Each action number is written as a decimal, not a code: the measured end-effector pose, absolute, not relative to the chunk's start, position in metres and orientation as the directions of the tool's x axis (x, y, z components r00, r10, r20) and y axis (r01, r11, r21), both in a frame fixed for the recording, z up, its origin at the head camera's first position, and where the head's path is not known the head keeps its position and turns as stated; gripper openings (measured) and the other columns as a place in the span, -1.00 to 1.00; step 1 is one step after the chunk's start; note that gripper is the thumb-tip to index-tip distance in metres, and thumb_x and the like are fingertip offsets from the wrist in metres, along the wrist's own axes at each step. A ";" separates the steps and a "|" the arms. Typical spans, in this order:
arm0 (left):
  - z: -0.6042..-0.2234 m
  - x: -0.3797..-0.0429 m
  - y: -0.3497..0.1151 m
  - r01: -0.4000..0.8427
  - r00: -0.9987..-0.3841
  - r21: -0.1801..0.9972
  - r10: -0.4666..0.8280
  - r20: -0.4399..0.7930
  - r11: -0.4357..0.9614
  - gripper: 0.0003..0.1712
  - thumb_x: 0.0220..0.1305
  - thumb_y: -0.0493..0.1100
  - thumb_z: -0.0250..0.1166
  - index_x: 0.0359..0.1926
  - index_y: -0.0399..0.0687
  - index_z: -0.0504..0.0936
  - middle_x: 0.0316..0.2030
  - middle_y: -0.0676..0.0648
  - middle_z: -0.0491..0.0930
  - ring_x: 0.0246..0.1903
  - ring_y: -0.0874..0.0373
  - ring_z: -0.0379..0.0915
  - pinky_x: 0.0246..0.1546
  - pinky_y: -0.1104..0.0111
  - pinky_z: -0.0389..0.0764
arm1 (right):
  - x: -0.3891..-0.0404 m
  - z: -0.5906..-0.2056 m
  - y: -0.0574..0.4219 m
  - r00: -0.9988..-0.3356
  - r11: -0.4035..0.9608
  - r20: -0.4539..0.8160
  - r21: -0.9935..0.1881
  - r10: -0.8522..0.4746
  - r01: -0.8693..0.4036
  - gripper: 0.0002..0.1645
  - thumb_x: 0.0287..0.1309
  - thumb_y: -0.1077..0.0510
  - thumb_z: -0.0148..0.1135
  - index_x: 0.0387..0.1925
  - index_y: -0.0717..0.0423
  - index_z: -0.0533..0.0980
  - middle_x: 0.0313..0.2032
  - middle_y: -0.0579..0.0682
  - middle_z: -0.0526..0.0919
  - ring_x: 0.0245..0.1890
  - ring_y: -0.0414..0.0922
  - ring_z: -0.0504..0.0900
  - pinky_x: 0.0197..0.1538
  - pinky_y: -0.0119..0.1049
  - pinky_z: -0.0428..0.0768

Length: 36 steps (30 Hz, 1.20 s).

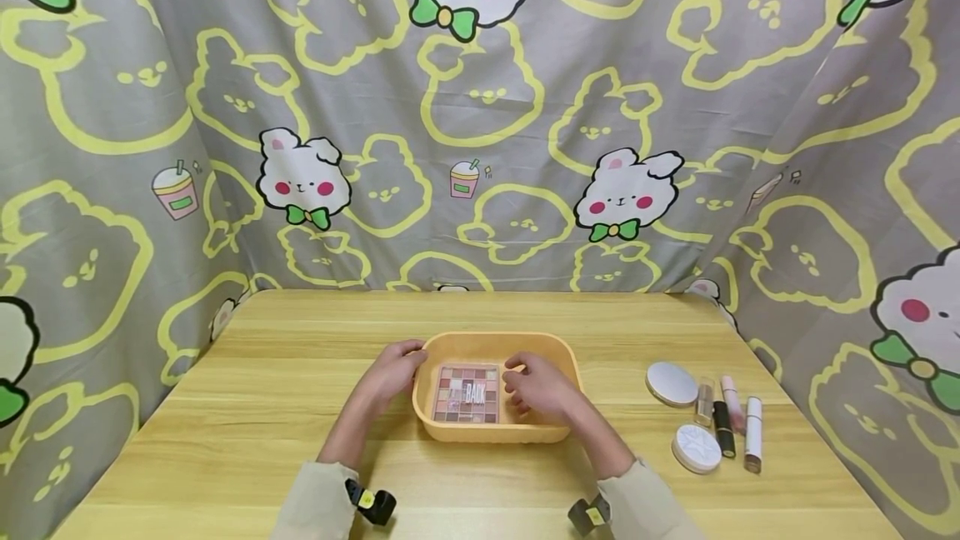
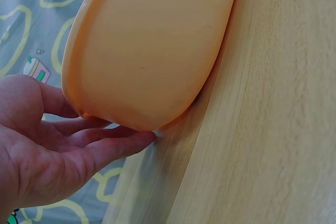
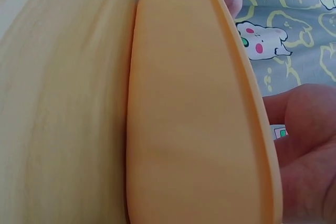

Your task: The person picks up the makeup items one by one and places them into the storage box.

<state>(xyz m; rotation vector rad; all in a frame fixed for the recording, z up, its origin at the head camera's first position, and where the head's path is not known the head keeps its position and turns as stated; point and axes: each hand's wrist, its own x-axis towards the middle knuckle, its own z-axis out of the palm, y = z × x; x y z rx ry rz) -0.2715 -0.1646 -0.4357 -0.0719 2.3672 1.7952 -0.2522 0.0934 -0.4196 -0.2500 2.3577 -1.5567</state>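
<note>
An orange plastic basket stands on the table in the head view. Inside it, on the left half, lies an eyeshadow palette with many small colour squares and the word "BACK". My left hand holds the basket's left end; the left wrist view has the thumb at the rim and the other fingers low along the outside wall. Over the basket's right half is my right hand, its fingers loosely bent near the palette's right edge, with nothing visible in them. The basket wall hides those fingertips in the right wrist view.
To the basket's right lie a silver round compact, a white round compact with a star pattern, and several tubes, among them a black one and a white one. A patterned grey curtain surrounds the wooden table.
</note>
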 end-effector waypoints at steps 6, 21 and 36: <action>-0.436 -0.272 -0.164 -0.143 -0.984 0.949 0.060 -0.166 0.280 -0.51 0.55 -0.18 -0.01 0.35 -0.36 0.42 0.16 -0.37 0.56 0.09 -0.13 0.59 -0.01 0.12 0.69 | -0.255 -0.416 0.099 -0.963 0.410 -0.087 -0.912 -0.256 -0.027 -0.61 0.47 0.17 0.05 0.13 0.40 0.45 -0.28 0.27 0.63 -0.41 0.05 0.64 -0.33 -0.10 0.70; -0.437 -0.272 -0.163 -0.152 -0.983 0.949 0.054 -0.173 0.275 -0.50 0.54 -0.19 0.00 0.37 -0.36 0.40 0.16 -0.35 0.57 0.09 -0.11 0.59 0.00 0.11 0.69 | -0.259 -0.403 0.118 -0.986 0.436 0.012 -0.896 -0.164 -0.083 -0.64 0.44 0.21 0.10 0.11 0.40 0.52 -0.25 0.29 0.69 -0.33 0.09 0.70 -0.24 -0.10 0.73; -0.437 -0.271 -0.164 -0.142 -0.984 0.952 0.062 -0.164 0.270 -0.51 0.54 -0.18 0.01 0.35 -0.36 0.42 0.15 -0.34 0.58 0.10 -0.12 0.59 0.00 0.10 0.69 | -0.264 -0.393 0.140 -0.990 0.427 0.039 -0.899 -0.136 -0.094 -0.59 0.43 0.20 0.09 0.16 0.40 0.50 -0.27 0.22 0.69 -0.35 -0.06 0.67 -0.20 -0.16 0.73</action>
